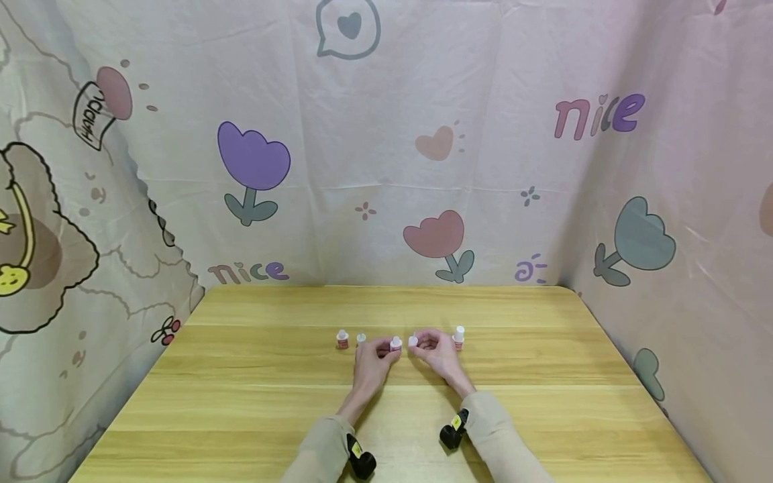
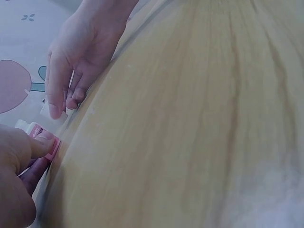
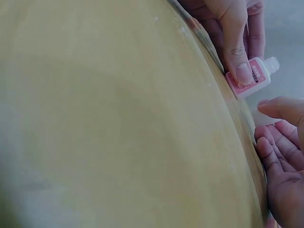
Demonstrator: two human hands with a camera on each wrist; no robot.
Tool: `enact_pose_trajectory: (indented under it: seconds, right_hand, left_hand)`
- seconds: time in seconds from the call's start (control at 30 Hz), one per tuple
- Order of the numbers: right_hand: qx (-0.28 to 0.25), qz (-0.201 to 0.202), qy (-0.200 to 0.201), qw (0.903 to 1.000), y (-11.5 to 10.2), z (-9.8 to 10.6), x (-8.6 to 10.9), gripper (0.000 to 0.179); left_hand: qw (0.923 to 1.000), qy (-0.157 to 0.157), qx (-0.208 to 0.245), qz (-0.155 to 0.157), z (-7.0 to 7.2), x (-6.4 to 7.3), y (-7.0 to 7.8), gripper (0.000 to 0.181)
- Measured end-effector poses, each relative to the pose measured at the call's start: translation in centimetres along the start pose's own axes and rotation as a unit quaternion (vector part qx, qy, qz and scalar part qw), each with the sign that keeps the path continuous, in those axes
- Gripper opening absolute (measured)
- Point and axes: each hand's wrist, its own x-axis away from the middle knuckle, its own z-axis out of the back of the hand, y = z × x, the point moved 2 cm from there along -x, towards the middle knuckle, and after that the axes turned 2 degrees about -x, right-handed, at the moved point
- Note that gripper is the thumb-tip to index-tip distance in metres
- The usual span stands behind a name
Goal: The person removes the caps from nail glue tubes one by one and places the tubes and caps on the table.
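Observation:
My left hand [image 1: 371,365] pinches a small white bottle [image 3: 250,78] with a pink label between thumb and fingers, low over the table. The bottle's narrow white neck shows without a cap in the right wrist view. Just to its right, my right hand [image 1: 442,359] pinches a small white cap [image 1: 413,341] between thumb and fingertips. That cap [image 2: 51,110] appears as a pale shape under the right fingertips in the left wrist view. A gap separates cap and bottle in the head view.
Left of the left hand stands a similar small bottle [image 1: 343,341], and another bottle's white top [image 1: 361,338] peeks out behind that hand. A taller, capped bottle [image 1: 459,337] stands beyond the right hand. Printed cloth [image 1: 362,235] hangs behind the wooden table [image 1: 272,376].

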Motion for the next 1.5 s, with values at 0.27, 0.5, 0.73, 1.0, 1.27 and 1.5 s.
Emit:
enact_pose_trajectory:
  seconds: [0.27,0.5,0.73,1.0,1.27,1.5]
  right_hand:
    - [0.018,-0.005,0.0,0.9998,1.05,0.01,-0.73,0.021]
    - [0.036,0.001,-0.001,0.9993,0.86,-0.03,-0.7,0.02]
    - [0.046,0.002,0.002,0.9989,0.78,-0.14,-0.7,0.02]
    - [0.033,0.0,0.007,0.9994,0.75,-0.3,-0.73,0.022]
    - [0.041,0.006,0.012,0.9991,0.78,-0.33,-0.7,0.02]
    - [0.043,0.003,0.01,0.999,0.88,-0.35,-0.73,0.021]
  left_hand:
    - [1.0,-0.006,0.005,-0.001,-0.07,-0.13,0.17,0.017]
    - [1.0,-0.007,-0.001,0.004,-0.17,-0.19,0.24,0.017]
    - [0.9999,-0.004,-0.008,0.007,-0.37,-0.42,0.14,0.018]
    - [0.9999,0.002,-0.011,0.009,-0.56,-0.57,0.34,0.017]
    - [0.9998,0.0,-0.016,0.008,-0.72,-0.76,0.29,0.016]
    - [0.9999,0.001,-0.017,-0.001,-0.72,-0.73,0.33,0.019]
